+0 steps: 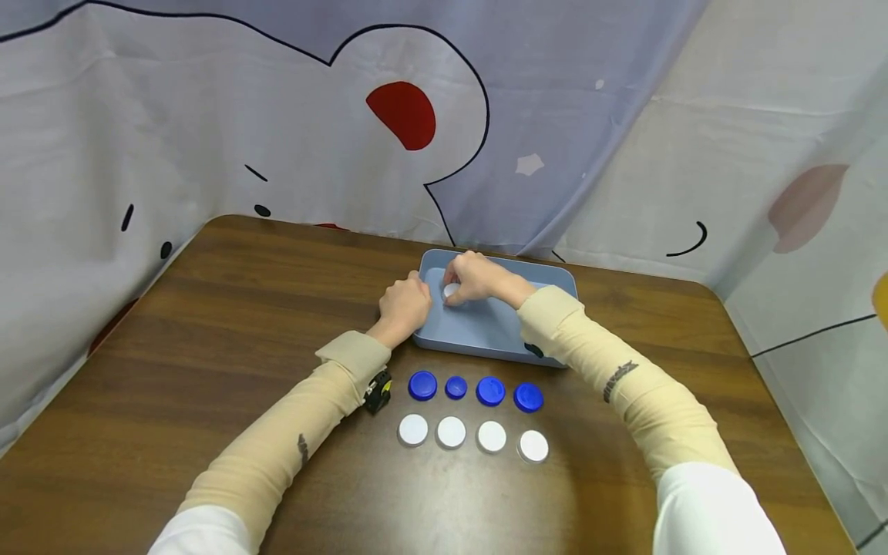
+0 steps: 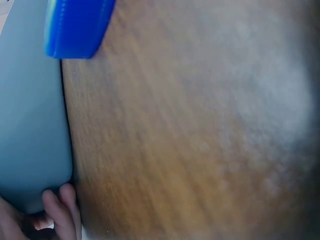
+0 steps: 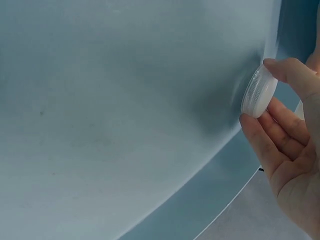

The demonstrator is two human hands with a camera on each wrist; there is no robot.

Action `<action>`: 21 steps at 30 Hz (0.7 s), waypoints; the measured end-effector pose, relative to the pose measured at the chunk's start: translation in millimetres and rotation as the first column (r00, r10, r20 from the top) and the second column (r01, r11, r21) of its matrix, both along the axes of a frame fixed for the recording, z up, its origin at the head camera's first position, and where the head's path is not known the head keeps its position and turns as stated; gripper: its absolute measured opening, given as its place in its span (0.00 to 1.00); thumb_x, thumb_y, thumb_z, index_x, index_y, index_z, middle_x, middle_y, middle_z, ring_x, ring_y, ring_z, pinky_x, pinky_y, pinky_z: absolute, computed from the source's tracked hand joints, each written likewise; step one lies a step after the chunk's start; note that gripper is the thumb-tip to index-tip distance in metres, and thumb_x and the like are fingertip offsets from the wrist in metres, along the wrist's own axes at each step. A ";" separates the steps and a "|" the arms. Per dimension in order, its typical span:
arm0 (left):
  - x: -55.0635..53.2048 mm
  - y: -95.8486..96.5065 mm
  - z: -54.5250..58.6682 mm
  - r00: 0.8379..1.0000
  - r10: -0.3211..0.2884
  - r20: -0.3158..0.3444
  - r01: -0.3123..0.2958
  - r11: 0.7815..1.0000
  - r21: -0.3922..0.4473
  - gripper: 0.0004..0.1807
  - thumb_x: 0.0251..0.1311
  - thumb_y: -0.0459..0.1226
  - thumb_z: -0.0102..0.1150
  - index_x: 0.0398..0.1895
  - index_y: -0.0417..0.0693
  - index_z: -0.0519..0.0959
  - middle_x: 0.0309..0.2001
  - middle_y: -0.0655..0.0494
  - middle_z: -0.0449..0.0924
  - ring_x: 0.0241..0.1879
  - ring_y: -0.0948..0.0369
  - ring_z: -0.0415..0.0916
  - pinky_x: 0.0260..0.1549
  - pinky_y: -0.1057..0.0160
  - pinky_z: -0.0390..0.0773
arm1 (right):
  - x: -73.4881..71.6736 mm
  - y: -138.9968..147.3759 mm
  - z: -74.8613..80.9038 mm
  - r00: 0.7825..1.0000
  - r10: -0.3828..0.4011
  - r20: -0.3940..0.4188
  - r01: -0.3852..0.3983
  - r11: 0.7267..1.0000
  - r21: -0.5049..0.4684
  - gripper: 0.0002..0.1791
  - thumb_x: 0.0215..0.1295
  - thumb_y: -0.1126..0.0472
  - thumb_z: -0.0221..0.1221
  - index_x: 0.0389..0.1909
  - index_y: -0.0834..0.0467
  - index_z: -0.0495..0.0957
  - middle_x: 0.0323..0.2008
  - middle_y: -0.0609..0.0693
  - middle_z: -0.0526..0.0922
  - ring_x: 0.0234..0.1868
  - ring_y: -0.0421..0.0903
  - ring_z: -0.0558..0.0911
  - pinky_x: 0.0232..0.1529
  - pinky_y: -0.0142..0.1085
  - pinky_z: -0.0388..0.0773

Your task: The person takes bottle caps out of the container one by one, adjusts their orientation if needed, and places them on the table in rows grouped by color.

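Observation:
A blue-grey tray (image 1: 468,342) lies on the table, and my left hand (image 1: 405,310) grips its left edge. In the left wrist view, the left fingers (image 2: 61,212) curl at the tray's corner (image 2: 35,125). Over the tray's left part, my right hand (image 1: 479,277) pinches a white plastic bottle cap (image 1: 451,290) between thumb and fingertips. The right wrist view shows this cap (image 3: 259,92) tilted on edge, its ribbed side showing, close over the tray floor (image 3: 125,125).
In front of the tray, a row of several blue caps (image 1: 490,391) lies on the wooden table (image 1: 277,308). Nearer me is a row of several white caps (image 1: 451,432). A patterned curtain (image 1: 277,116) hangs behind the table.

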State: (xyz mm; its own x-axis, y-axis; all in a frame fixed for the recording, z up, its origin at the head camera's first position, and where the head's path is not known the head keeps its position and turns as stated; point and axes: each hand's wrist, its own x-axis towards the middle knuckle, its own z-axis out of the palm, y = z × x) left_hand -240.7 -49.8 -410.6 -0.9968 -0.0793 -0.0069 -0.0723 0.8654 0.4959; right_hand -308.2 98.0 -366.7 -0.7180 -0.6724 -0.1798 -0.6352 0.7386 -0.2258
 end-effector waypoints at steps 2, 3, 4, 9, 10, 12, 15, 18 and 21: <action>0.0 0.1 0.1 1.000 0.002 -0.001 -0.002 1.000 -0.003 0.19 0.72 0.42 0.34 0.50 0.39 0.72 0.43 0.35 0.81 0.43 0.41 0.81 0.37 0.45 0.80 | 0.7 0.3 1.8 1.000 -0.012 0.001 0.012 1.000 0.002 0.21 0.52 0.52 0.69 0.43 0.61 0.83 0.40 0.53 0.85 0.41 0.46 0.82 0.45 0.37 0.78; 0.0 0.1 0.2 1.000 0.001 0.000 -0.001 1.000 -0.004 0.19 0.72 0.42 0.34 0.50 0.40 0.72 0.43 0.35 0.81 0.43 0.41 0.81 0.37 0.45 0.80 | 1.1 0.5 2.8 1.000 -0.019 0.001 0.019 1.000 0.004 0.21 0.52 0.52 0.69 0.43 0.61 0.83 0.40 0.53 0.85 0.41 0.46 0.82 0.45 0.37 0.77; 0.1 0.1 0.3 1.000 0.000 0.001 0.000 1.000 -0.005 0.19 0.72 0.42 0.34 0.50 0.40 0.72 0.43 0.35 0.81 0.43 0.41 0.81 0.38 0.45 0.80 | 1.5 1.0 4.1 1.000 -0.027 0.000 0.027 1.000 0.004 0.20 0.52 0.52 0.69 0.43 0.60 0.83 0.40 0.53 0.85 0.41 0.46 0.82 0.45 0.37 0.78; 0.2 -0.1 0.9 1.000 0.002 0.008 -0.002 1.000 -0.005 0.19 0.72 0.42 0.34 0.51 0.40 0.72 0.44 0.35 0.81 0.43 0.41 0.81 0.38 0.45 0.80 | 3.1 4.0 10.4 0.999 -0.038 -0.016 0.038 0.999 -0.006 0.19 0.51 0.54 0.69 0.41 0.60 0.83 0.39 0.53 0.85 0.38 0.46 0.82 0.42 0.37 0.78; 0.3 -0.3 1.0 1.000 0.002 0.010 -0.002 1.000 -0.005 0.19 0.72 0.42 0.34 0.52 0.40 0.71 0.44 0.35 0.81 0.43 0.41 0.81 0.38 0.45 0.80 | 3.5 4.7 11.7 0.999 -0.038 -0.021 0.038 0.999 -0.008 0.18 0.50 0.54 0.69 0.40 0.60 0.83 0.39 0.52 0.85 0.38 0.45 0.82 0.41 0.37 0.79; 0.4 -0.3 1.3 1.000 0.003 0.014 -0.003 1.000 -0.003 0.20 0.72 0.42 0.34 0.54 0.40 0.71 0.44 0.35 0.81 0.43 0.42 0.81 0.38 0.45 0.80 | 4.3 6.3 14.2 0.999 -0.038 -0.029 0.038 0.999 -0.013 0.17 0.50 0.54 0.69 0.39 0.59 0.83 0.38 0.52 0.85 0.36 0.45 0.83 0.40 0.36 0.79; 0.6 -0.4 1.8 1.000 0.001 0.016 -0.001 1.000 0.004 0.20 0.72 0.42 0.34 0.55 0.40 0.71 0.45 0.35 0.81 0.44 0.41 0.81 0.39 0.45 0.79 | 6.3 8.7 18.7 0.998 -0.041 -0.040 0.040 0.999 -0.012 0.16 0.50 0.54 0.69 0.38 0.59 0.83 0.38 0.52 0.85 0.35 0.44 0.82 0.37 0.35 0.78; 0.7 -0.6 2.2 1.000 -0.001 0.015 0.001 1.000 0.009 0.21 0.72 0.42 0.34 0.56 0.40 0.71 0.46 0.35 0.81 0.45 0.41 0.80 0.39 0.45 0.79 | 8.1 11.5 23.7 0.998 -0.039 -0.050 0.038 0.999 -0.015 0.16 0.50 0.54 0.68 0.37 0.58 0.83 0.37 0.51 0.85 0.33 0.43 0.82 0.36 0.34 0.78; 0.6 -0.8 2.1 1.000 -0.003 0.012 0.003 1.000 0.006 0.21 0.72 0.42 0.34 0.56 0.40 0.71 0.47 0.35 0.80 0.45 0.41 0.80 0.40 0.44 0.79 | 9.8 14.1 30.4 0.997 -0.029 -0.069 0.027 0.999 -0.033 0.15 0.50 0.55 0.68 0.36 0.59 0.83 0.35 0.51 0.85 0.32 0.43 0.81 0.35 0.34 0.78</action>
State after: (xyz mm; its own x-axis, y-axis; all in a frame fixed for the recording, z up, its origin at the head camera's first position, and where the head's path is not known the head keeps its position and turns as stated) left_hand -240.0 -50.6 -408.5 -0.9969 -0.0759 -0.0193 -0.0754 0.8628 0.4999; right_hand -298.3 112.1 -336.3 -0.7467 -0.6564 -0.1076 -0.6292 0.7495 -0.2058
